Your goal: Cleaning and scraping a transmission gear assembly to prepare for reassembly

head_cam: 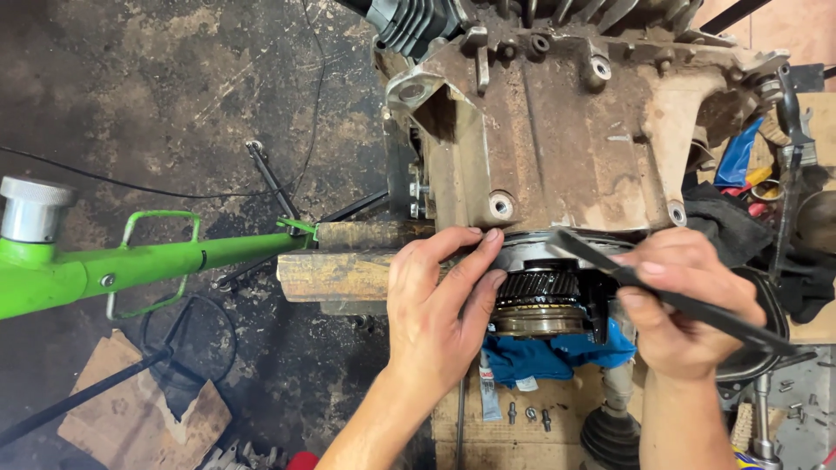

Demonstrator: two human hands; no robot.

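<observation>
While pressed flat against the lower edge of the gearbox casing (557,148), left hand (440,309) lies mostly open, fingers (483,252) stretched and fingertips touching the thin metal ring (522,248) at the casing's mouth; grips nothing. Right hand (684,305), just right of that mouth, closed around a flat dark tool (670,292), thumb and forefinger pinching the shaft, the tip (562,237) laid on the ring at the casing's rim.

Directly below the casing's mouth, between both hands: a toothed gear (540,287) with a brass-coloured ring (535,322) beneath it. Under that, a blue rag (557,357) bunched on a wooden board (557,418), with a few small bolts (527,416) lying loose on the board near the rag. Left of the casing, a wooden block (335,274) touching the left hand's thumb side, and beyond it a bright green frame (148,261) with a silver cap (30,209). Far left of the casing, on the stained floor (174,87), a torn piece of cardboard (131,409). Right of the casing, dark cloth (723,226) and a jumble of tools (788,139), contents too cluttered to tell apart. Below the right hand, a rubber boot (610,435) on a shaft.
</observation>
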